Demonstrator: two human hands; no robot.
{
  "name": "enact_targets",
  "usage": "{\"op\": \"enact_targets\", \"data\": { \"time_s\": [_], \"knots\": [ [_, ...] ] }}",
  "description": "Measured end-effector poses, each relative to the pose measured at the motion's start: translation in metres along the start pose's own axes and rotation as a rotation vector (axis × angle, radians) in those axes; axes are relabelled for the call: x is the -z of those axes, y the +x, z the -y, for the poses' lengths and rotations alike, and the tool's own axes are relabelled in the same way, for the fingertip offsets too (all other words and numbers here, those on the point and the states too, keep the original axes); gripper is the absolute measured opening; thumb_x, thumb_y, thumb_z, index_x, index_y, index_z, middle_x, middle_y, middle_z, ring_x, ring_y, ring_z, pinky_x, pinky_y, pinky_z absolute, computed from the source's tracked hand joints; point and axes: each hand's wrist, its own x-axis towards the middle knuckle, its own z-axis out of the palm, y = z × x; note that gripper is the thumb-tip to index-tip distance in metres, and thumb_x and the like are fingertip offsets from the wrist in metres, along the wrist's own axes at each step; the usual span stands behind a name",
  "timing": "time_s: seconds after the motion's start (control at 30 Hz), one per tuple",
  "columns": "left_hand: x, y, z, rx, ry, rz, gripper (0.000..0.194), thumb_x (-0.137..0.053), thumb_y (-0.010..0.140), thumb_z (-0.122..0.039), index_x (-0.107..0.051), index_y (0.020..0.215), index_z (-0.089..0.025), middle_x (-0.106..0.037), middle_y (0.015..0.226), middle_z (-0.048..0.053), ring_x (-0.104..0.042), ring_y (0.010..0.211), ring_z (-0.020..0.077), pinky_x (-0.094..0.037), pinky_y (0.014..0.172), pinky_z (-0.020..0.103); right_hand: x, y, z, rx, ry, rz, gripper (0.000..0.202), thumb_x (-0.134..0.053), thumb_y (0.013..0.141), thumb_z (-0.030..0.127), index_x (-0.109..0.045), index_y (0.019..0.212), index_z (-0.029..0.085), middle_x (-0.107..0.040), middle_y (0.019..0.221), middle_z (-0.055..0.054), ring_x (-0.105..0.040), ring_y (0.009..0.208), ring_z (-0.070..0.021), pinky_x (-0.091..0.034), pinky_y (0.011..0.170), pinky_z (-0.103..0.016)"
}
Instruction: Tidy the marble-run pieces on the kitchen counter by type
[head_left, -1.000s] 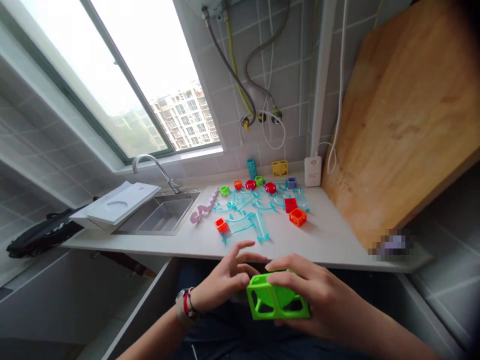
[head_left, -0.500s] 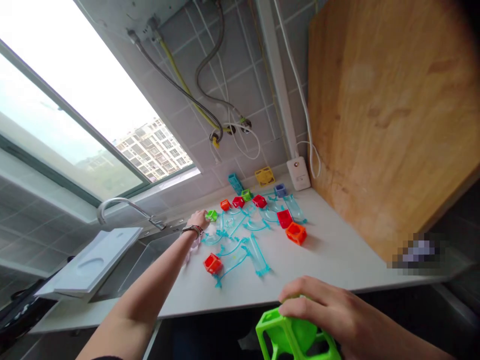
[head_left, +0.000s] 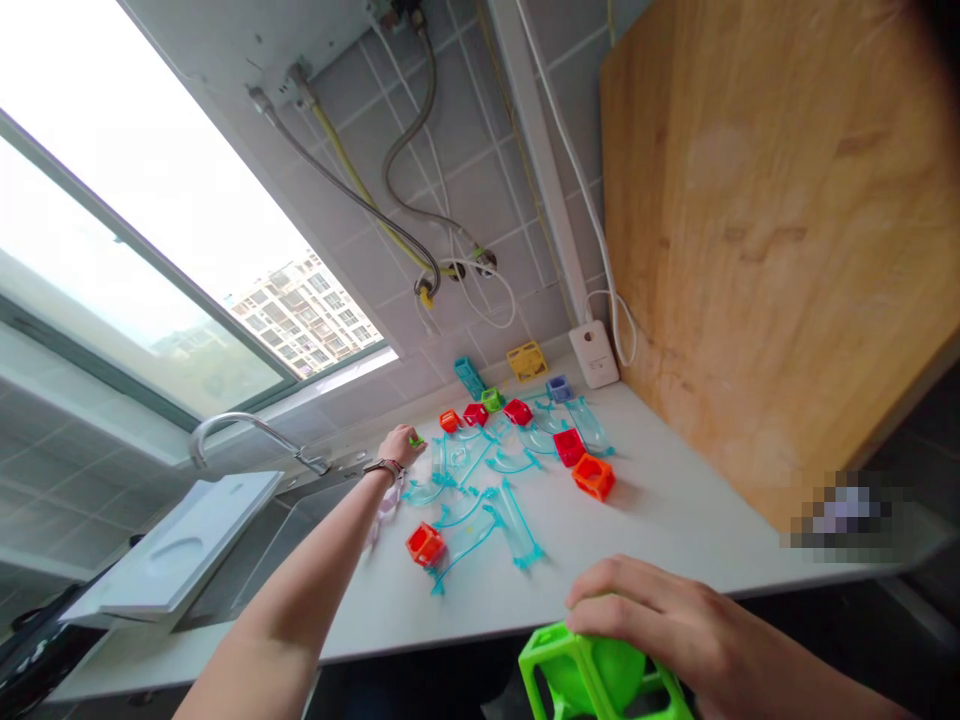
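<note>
My right hand (head_left: 660,625) is wrapped over the top of a large green hollow cube block (head_left: 559,660), close to me below the counter's front edge. Farther off, my left hand (head_left: 401,446) reaches over the counter beside the sink, its fingers around a small green block (head_left: 417,441) that is mostly hidden. To the right of that hand lie clear blue track pieces (head_left: 457,455). An orange-red cube block (head_left: 425,544) rests against a nearer clear track piece (head_left: 517,530).
Red blocks (head_left: 570,447), an orange block (head_left: 594,477), a yellow block (head_left: 526,361) and a teal block (head_left: 469,377) are on the counter (head_left: 645,530). A sink with a faucet (head_left: 259,425) is at left, with a white board (head_left: 184,530) over it. A wooden panel (head_left: 765,240) stands at right.
My left hand has closed further over the small green block, which now shows less. The right hand keeps its hold on the large green block. The view has shifted slightly.
</note>
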Motion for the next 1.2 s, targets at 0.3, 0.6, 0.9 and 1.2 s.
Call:
{"op": "enact_targets", "data": {
  "time_s": [0.3,0.6,0.9,1.2],
  "knots": [
    [0.057,-0.072,-0.064,-0.241,-0.506,0.094,0.038,-0.071,0.087,-0.049,-0.056,0.098,-0.016,-0.071,0.108,0.011,-0.070,0.098,0.0241,-0.059,0.085,0.040,0.005,-0.009,-0.011,-0.095,-0.052,-0.121,0.056,-0.084,0.073,0.016,-0.061,0.123,0.029,-0.066,0.125,-0.007,-0.066,0.116,-0.0245,-0.054,0.101,-0.031],
    [0.126,-0.230,-0.170,-0.280,-1.171,0.759,0.047,-0.086,0.078,-0.029,-0.051,0.109,-0.020,-0.071,0.118,0.015,-0.070,0.093,0.0197,-0.056,0.074,0.027,0.001,-0.009,-0.011,-0.112,-0.098,-0.280,0.052,-0.081,0.079,0.021,-0.060,0.125,0.029,-0.064,0.127,-0.008,-0.065,0.117,-0.0265,-0.054,0.100,-0.036],
    [0.141,-0.242,-0.195,-0.261,-1.184,0.757,0.043,-0.089,0.074,-0.025,-0.059,0.104,-0.018,-0.072,0.105,0.008,-0.067,0.076,0.0126,-0.054,0.064,0.021,0.011,-0.008,0.005,-0.046,-0.091,-0.324,0.051,-0.083,0.075,0.017,-0.061,0.121,0.025,-0.065,0.123,-0.010,-0.065,0.112,-0.0267,-0.054,0.098,-0.038],
    [0.147,-0.242,-0.211,-0.126,-1.359,0.609,0.036,-0.083,0.081,-0.028,-0.057,0.105,-0.019,-0.073,0.121,0.015,-0.072,0.087,0.0175,-0.057,0.076,0.030,0.008,-0.007,0.011,0.065,-0.088,-0.268,0.052,-0.083,0.077,0.017,-0.060,0.122,0.025,-0.063,0.122,-0.008,-0.063,0.111,-0.0232,-0.053,0.096,-0.033]
  ]
}}
